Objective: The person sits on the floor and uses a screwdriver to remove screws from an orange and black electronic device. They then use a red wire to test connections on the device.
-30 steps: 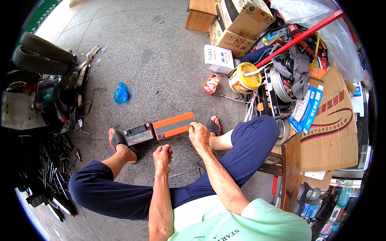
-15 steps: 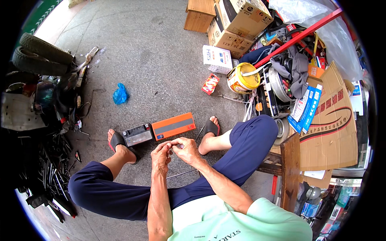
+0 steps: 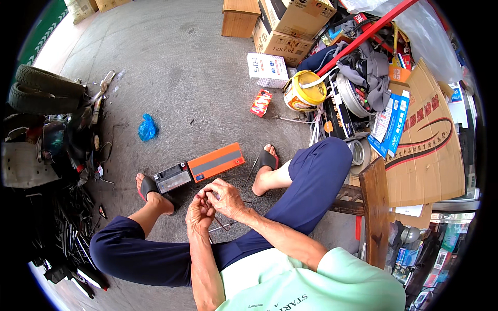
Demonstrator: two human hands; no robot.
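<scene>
My left hand (image 3: pixel 199 213) and my right hand (image 3: pixel 226 199) meet between my knees, fingertips pressed together. Both are closed in a pinch; whatever they hold is too small or hidden to make out. Just beyond them on the ground lies an orange battery-like block (image 3: pixel 217 162) with a grey stripe on top. End to end with it, on the left, is a black battery (image 3: pixel 173 177) beside my left foot. Thin rods or wires (image 3: pixel 221 226) show below my hands, above the floor; I cannot tell whether they touch my fingers.
Old tyres (image 3: pixel 46 90) and dark scrap parts (image 3: pixel 62 223) lie at the left. A blue plastic bag (image 3: pixel 148 127) and a red box (image 3: pixel 261 102) sit on the concrete. At right are a yellow-lidded bucket (image 3: pixel 306 90), a cardboard sheet (image 3: pixel 430 145) and a wooden stool or chair (image 3: pixel 374 217).
The view has shifted a little, so the surroundings sit further left. My hands stay pinched together, with the right hand's fingers curled more over the left's. The batteries stay put.
</scene>
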